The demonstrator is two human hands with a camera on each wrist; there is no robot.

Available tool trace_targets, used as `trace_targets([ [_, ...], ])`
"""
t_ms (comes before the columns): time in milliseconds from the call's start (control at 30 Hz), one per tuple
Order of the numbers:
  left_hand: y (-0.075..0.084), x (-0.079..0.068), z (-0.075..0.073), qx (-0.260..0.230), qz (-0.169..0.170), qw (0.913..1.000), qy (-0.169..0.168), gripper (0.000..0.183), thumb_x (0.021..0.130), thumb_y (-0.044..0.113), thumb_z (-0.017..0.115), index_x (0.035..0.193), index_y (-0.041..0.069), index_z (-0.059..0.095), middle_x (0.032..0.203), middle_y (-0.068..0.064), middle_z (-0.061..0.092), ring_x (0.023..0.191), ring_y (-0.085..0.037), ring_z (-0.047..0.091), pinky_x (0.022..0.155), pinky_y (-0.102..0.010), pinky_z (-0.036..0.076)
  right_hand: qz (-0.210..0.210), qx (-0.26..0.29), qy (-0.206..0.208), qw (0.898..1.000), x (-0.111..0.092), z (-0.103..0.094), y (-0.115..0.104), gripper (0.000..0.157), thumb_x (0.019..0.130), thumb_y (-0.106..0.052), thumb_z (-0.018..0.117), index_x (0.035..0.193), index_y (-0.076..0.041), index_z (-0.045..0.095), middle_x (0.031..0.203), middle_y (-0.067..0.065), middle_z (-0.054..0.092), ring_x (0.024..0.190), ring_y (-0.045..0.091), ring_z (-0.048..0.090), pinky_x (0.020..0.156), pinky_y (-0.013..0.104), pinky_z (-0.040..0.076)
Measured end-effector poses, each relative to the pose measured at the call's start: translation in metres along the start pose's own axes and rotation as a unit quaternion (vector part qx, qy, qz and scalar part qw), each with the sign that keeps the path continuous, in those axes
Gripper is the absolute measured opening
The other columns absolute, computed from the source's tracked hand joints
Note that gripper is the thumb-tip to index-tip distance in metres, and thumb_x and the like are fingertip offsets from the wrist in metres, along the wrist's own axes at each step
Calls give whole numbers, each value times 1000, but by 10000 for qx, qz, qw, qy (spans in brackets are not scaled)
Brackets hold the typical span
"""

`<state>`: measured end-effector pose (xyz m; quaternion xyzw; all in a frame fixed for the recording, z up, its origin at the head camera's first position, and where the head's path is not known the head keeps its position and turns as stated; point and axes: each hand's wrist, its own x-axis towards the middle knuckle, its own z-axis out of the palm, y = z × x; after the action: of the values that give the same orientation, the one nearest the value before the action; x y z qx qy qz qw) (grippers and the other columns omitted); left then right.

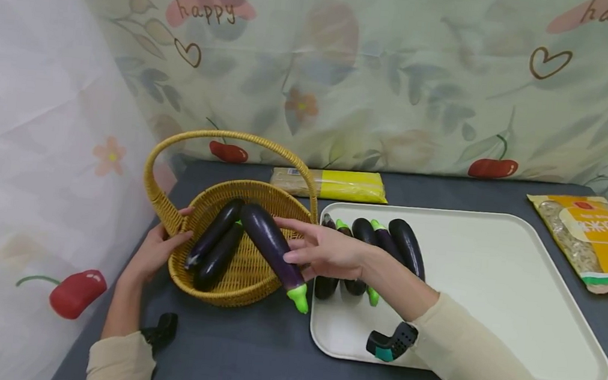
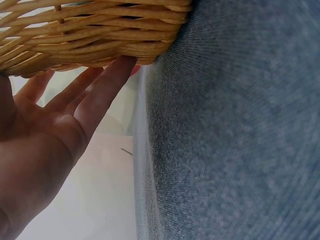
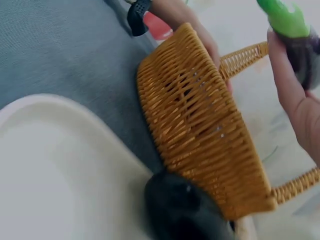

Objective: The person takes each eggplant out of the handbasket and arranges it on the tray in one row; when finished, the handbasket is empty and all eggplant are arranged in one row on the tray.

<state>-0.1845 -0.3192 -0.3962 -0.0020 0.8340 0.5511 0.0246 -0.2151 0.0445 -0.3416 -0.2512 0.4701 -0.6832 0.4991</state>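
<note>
My right hand (image 1: 331, 251) grips a dark purple eggplant (image 1: 269, 241) with a green stem cap, between thumb and fingers. It hangs tilted over the right part of a round wicker basket (image 1: 240, 297), its green end pointing down toward me. Two more eggplants (image 1: 220, 262) lie inside the basket on its left. At the left base of the tall handle (image 1: 233, 135), my left hand (image 1: 154, 252) holds the basket's side. The left wrist view shows its fingers (image 2: 95, 97) against the woven wall (image 2: 100, 37).
A white tray (image 1: 489, 303) stands right of the basket, with several eggplants (image 1: 406, 247) along its left side. Behind the basket lies a yellow-ended packet (image 1: 353, 186). An orange bag (image 1: 598, 243) sits at the far right. Patterned cloth (image 1: 347, 67) hangs behind the table.
</note>
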Motion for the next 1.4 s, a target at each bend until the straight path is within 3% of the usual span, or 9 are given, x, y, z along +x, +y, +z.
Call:
trace_targets([
  [100, 0, -1, 0, 26, 1, 10000, 33, 57, 99, 20, 54, 149, 7, 30, 142, -21, 39, 115, -18, 45, 81, -18, 42, 12, -13, -87, 10000, -18, -3, 5, 101, 81, -22, 78, 155, -17, 9, 146, 21, 35, 124, 35, 44, 92, 56, 40],
  [300, 0, -1, -1, 77, -28, 10000, 22, 57, 99, 20, 53, 150, 8, 30, 141, -22, 40, 114, -17, 46, 81, -17, 43, 20, -171, 70, 9998, -57, -20, 17, 92, 88, -17, 71, 154, -14, 7, 148, 20, 32, 123, 35, 45, 91, 54, 41],
  [533, 2, 0, -1, 50, -36, 10000, 5, 57, 99, 19, 53, 150, 8, 29, 142, -23, 39, 114, -15, 46, 81, -17, 43, -57, -266, 625, 9977, -111, -53, 26, 80, 95, -7, 57, 154, -10, 2, 150, 19, 28, 123, 34, 45, 92, 53, 41],
  [633, 2, 1, -1, 29, -16, 10000, 9, 57, 99, 19, 53, 150, 8, 29, 142, -22, 38, 114, -15, 46, 81, -17, 43, -155, -339, 891, 9953, -134, -67, 26, 76, 97, -5, 50, 154, -12, 0, 147, 15, 33, 124, 36, 44, 93, 51, 41],
  [833, 1, 2, -2, 20, 23, 10000, 23, 57, 99, 19, 53, 149, 7, 30, 142, -22, 39, 113, -14, 46, 81, -17, 43, -396, -176, 1566, 9867, -172, -94, 24, 68, 100, -4, 45, 154, -18, 6, 135, 4, 49, 117, 26, 53, 93, 43, 43],
  [1033, 1, 1, -2, -6, 24, 10000, -5, 57, 99, 19, 53, 149, 7, 29, 142, -23, 39, 112, -11, 46, 81, -16, 43, -480, 255, 2145, 9752, -191, -117, 29, 66, 99, 0, 44, 152, -18, 8, 127, 2, 55, 112, 20, 56, 93, 39, 44],
  [1200, 1, -1, -1, -42, 84, 10000, -32, 57, 99, 18, 53, 149, 5, 29, 144, -23, 36, 115, -14, 45, 82, -16, 42, -204, 108, 2705, 9624, -196, -127, 31, 75, 99, -5, 48, 153, -15, -2, 126, 1, 49, 110, 17, 56, 92, 36, 44],
  [1300, 2, -2, 0, -58, 120, 9999, -49, 57, 99, 18, 52, 149, 5, 28, 145, -23, 35, 116, -15, 44, 82, -16, 42, -177, 4, 2758, 9611, -198, -132, 32, 76, 100, -6, 47, 153, -13, -7, 126, 2, 47, 108, 16, 55, 91, 35, 45],
  [1400, 0, -2, 1, -93, 172, 9998, -53, 57, 99, 18, 53, 150, 5, 28, 145, -22, 35, 116, -12, 44, 82, -16, 42, -250, 45, 2566, 9662, -201, -137, 36, 76, 100, -4, 45, 152, -11, -10, 125, 2, 51, 108, 17, 55, 90, 37, 45],
])
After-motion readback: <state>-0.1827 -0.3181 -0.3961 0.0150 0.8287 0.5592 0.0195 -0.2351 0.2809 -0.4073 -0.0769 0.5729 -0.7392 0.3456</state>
